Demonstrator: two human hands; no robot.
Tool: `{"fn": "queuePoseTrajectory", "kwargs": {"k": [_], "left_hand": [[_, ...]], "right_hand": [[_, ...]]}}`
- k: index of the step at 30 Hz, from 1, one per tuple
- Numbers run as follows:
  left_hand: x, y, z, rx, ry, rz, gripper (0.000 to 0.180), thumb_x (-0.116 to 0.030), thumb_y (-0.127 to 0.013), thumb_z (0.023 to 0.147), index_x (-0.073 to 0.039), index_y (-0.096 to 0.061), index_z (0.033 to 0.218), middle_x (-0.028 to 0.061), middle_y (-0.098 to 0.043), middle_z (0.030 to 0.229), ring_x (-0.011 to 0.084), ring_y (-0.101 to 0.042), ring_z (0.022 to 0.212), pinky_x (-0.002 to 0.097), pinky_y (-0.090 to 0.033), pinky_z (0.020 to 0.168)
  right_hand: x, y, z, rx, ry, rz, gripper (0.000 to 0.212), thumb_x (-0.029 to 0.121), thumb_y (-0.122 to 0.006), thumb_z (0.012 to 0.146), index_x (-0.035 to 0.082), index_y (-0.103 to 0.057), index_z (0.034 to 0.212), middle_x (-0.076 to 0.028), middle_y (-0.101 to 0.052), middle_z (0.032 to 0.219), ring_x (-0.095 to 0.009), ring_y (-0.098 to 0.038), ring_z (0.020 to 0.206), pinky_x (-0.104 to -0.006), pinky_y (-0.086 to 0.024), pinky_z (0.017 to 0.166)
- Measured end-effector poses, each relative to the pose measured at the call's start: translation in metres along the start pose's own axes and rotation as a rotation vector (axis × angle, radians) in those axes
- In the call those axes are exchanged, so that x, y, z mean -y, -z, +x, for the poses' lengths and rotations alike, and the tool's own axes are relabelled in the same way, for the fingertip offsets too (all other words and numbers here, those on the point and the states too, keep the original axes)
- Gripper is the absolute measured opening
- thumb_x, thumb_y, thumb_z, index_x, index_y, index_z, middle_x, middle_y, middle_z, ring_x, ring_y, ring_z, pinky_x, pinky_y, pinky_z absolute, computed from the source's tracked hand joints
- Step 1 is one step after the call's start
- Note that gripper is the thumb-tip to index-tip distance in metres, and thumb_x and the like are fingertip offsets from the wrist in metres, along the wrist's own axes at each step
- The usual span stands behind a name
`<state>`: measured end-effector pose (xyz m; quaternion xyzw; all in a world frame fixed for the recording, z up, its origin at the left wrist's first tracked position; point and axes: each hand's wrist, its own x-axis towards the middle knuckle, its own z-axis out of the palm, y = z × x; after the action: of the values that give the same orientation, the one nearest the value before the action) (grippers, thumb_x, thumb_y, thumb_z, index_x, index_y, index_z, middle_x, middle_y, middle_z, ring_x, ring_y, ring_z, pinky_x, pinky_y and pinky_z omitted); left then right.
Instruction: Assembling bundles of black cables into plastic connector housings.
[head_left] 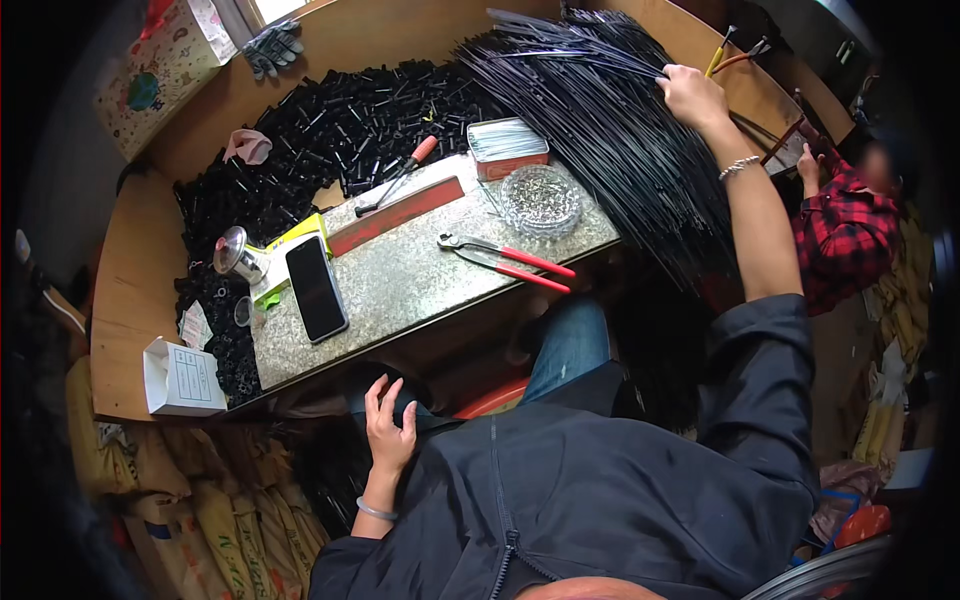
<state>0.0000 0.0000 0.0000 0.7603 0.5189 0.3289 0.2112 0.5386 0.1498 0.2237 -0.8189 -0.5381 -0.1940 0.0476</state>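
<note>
My right hand point(692, 97) reaches to the far right and is closed on the ends of several thin black strips point(610, 58). These lie on top of a large pile of long black strips point(630, 160) that slants across the table. My left hand point(388, 428) is held in front of the table edge near my lap, empty, its fingers apart. Nearest on the table to my body lie red-handled pliers point(510, 263) with their jaws toward the left. Behind them are a clear round dish point(540, 232) of small metal pieces and a red tin point(512, 168) of thin metal pins.
Short black tubular parts point(340, 120) heap up behind the stone worktop point(400, 270). A phone point(316, 290), a red bar point(395, 217) and a red-handled tool point(405, 172) lie there. Leftward stands a white box point(184, 378). Another person point(850, 230) in red plaid sits at right.
</note>
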Motion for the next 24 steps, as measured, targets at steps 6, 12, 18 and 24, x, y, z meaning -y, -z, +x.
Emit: {"fn": "queuePoseTrajectory", "kwargs": {"k": [6, 12, 18, 24], "left_hand": [[-0.016, -0.002, 0.011, 0.027, -0.117, -0.023, 0.038, -0.007, -0.064, 0.075, -0.005, -0.056, 0.112, 0.0168, -0.049, 0.117, 0.0333, -0.049, 0.107, 0.0369, -0.042, 0.089], [-0.03, -0.005, 0.029, 0.054, -0.216, -0.06, 0.038, -0.007, -0.064, 0.075, -0.004, -0.056, 0.112, 0.0169, -0.048, 0.118, 0.033, -0.05, 0.107, 0.0367, -0.043, 0.088], [-0.049, -0.006, 0.048, 0.1, -0.316, -0.111, 0.04, -0.006, -0.065, 0.075, -0.003, -0.056, 0.113, 0.0174, -0.047, 0.119, 0.0307, -0.052, 0.106, 0.035, -0.045, 0.088], [-0.086, -0.006, 0.081, 0.083, -0.436, -0.141, 0.043, -0.006, -0.066, 0.074, -0.003, -0.054, 0.115, 0.0177, -0.046, 0.12, 0.0312, -0.052, 0.106, 0.0353, -0.045, 0.088]], "right_hand": [[-0.03, 0.032, -0.013, -0.067, -0.011, -0.017, 0.029, 0.033, -0.045, 0.089, 0.006, -0.054, 0.095, -0.018, -0.061, 0.095, -0.036, -0.058, 0.09, -0.0476, -0.046, 0.072], [-0.045, 0.062, -0.02, -0.129, -0.011, -0.062, 0.032, 0.035, -0.047, 0.088, 0.004, -0.054, 0.094, -0.021, -0.061, 0.093, -0.038, -0.057, 0.09, -0.0488, -0.045, 0.073], [-0.047, 0.079, -0.019, -0.122, -0.002, -0.022, 0.036, 0.037, -0.045, 0.089, 0.003, -0.054, 0.097, -0.022, -0.06, 0.095, -0.038, -0.056, 0.093, -0.0485, -0.044, 0.076], [-0.033, 0.094, -0.029, -0.22, 0.016, 0.049, 0.037, 0.035, -0.049, 0.089, -0.001, -0.057, 0.095, -0.021, -0.062, 0.088, -0.038, -0.057, 0.086, -0.0448, -0.045, 0.072]]}}
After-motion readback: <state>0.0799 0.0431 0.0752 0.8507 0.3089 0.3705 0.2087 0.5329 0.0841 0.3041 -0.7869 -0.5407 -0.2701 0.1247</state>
